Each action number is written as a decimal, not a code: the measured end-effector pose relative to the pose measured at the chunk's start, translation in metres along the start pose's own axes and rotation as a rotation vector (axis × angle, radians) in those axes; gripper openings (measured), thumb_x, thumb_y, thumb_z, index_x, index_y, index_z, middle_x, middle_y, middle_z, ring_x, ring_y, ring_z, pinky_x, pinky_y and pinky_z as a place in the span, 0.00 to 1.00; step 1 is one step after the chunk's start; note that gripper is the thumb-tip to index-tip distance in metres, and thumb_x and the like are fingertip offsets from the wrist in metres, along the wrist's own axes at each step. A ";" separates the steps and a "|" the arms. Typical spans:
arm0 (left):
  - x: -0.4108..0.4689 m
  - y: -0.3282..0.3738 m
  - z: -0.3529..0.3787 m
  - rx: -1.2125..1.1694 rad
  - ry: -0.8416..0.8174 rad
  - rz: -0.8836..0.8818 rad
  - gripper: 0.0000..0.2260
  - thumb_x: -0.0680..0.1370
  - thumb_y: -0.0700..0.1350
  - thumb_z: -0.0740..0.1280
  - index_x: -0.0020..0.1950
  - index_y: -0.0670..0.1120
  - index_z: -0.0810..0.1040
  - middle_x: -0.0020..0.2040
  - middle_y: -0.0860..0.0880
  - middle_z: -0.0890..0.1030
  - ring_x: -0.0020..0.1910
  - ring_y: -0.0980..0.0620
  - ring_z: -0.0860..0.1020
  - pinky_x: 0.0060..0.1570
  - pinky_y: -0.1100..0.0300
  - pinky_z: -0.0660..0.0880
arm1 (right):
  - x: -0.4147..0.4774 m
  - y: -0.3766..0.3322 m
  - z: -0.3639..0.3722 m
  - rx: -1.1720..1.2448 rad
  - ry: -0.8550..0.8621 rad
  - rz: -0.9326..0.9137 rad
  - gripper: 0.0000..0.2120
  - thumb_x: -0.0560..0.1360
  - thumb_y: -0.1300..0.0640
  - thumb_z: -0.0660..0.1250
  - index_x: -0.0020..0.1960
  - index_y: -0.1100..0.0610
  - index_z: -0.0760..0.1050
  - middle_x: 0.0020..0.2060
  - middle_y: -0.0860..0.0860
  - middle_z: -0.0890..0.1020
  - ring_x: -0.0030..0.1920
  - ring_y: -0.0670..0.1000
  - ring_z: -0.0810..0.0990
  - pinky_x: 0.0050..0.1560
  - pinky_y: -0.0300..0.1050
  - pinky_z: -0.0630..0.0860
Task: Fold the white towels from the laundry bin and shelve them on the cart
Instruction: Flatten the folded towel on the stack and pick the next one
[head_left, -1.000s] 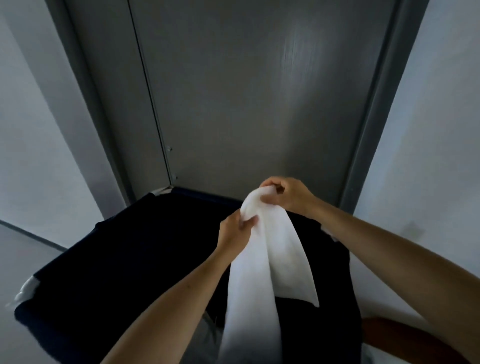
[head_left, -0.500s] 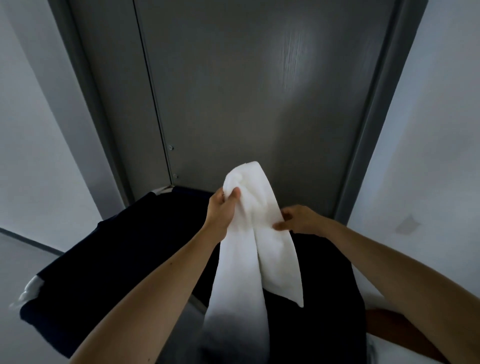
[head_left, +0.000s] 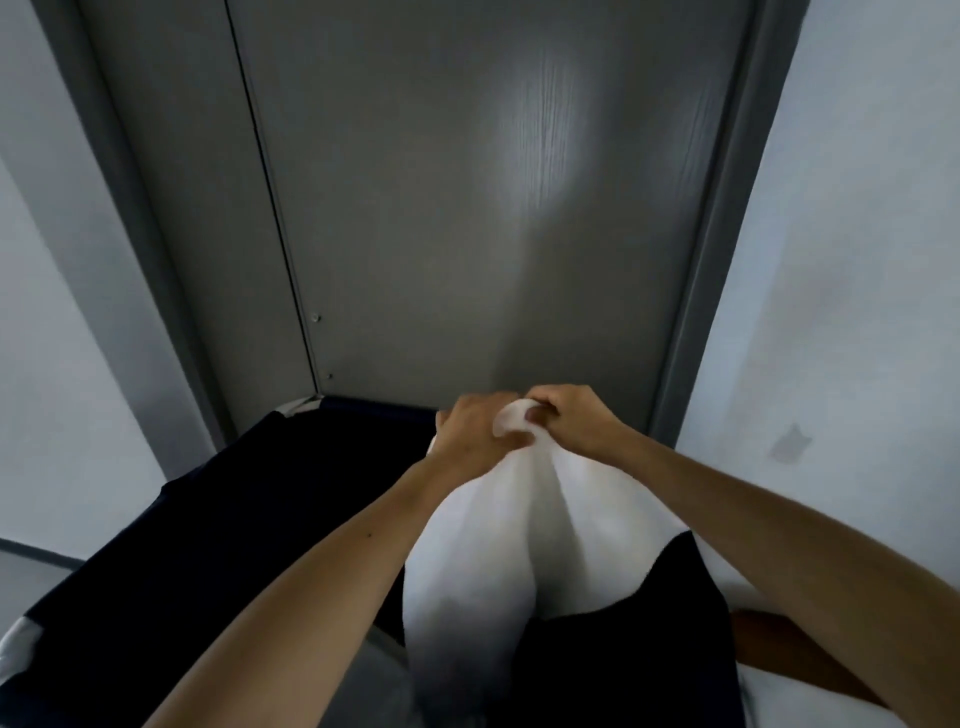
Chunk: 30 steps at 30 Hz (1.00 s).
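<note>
Evidently, the task is judged to be at an early stage. A soft white cloth towel (head_left: 498, 545) is held up above the dark navy fabric laundry bin (head_left: 208, 545), and no finished fold is seen in it. It hangs from its bunched top in two loose lobes, and its lower end is lost below the frame edge. No cart is shown in the head view, so nothing can be said of towels already shelved. Folding this towel and shelving it are taken to be left.

The grip of the left hand (head_left: 475, 434) is clenched round the gathered top of the towel, with the fingers curled into the cloth. The grip of the right hand (head_left: 571, 421) is closed as well: the top edge is pinched between the thumb and curled fingers, just beside the left hand. Whether the two hands touch cannot be told. Neither grip is released.

Behind the bin a flat grey wood-grain door (head_left: 493, 208) is seen, flanked by a pale painted wall (head_left: 857, 260). A brown shape under the right forearm cannot be identified.
</note>
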<state>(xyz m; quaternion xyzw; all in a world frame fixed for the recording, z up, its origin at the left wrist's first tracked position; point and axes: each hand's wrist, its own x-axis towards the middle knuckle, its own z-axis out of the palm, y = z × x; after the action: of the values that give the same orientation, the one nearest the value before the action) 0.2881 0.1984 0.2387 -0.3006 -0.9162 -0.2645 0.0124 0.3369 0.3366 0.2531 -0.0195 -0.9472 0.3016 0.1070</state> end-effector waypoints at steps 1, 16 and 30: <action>0.001 -0.001 0.001 -0.133 0.019 -0.011 0.16 0.76 0.54 0.66 0.63 0.52 0.74 0.59 0.50 0.78 0.60 0.48 0.74 0.57 0.55 0.70 | 0.002 -0.001 -0.002 -0.009 0.004 -0.006 0.08 0.78 0.59 0.62 0.53 0.61 0.78 0.50 0.55 0.81 0.48 0.49 0.76 0.48 0.37 0.70; 0.031 0.008 -0.007 -0.651 0.398 -0.043 0.12 0.79 0.47 0.63 0.59 0.44 0.77 0.56 0.48 0.80 0.57 0.50 0.76 0.52 0.63 0.68 | -0.016 0.048 -0.043 -0.154 -0.318 0.270 0.17 0.75 0.49 0.67 0.60 0.55 0.76 0.54 0.50 0.79 0.56 0.50 0.77 0.53 0.38 0.70; 0.015 -0.012 0.025 -0.296 -0.117 0.175 0.03 0.75 0.42 0.67 0.47 0.46 0.78 0.39 0.53 0.77 0.40 0.55 0.75 0.44 0.60 0.71 | -0.003 0.019 -0.024 -0.178 0.002 0.026 0.10 0.74 0.55 0.69 0.48 0.63 0.80 0.44 0.56 0.82 0.44 0.51 0.77 0.44 0.41 0.70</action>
<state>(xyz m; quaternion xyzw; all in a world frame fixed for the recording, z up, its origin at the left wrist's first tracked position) 0.2728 0.2108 0.2141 -0.3926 -0.8368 -0.3764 -0.0622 0.3446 0.3655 0.2605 -0.0413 -0.9699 0.2174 0.1019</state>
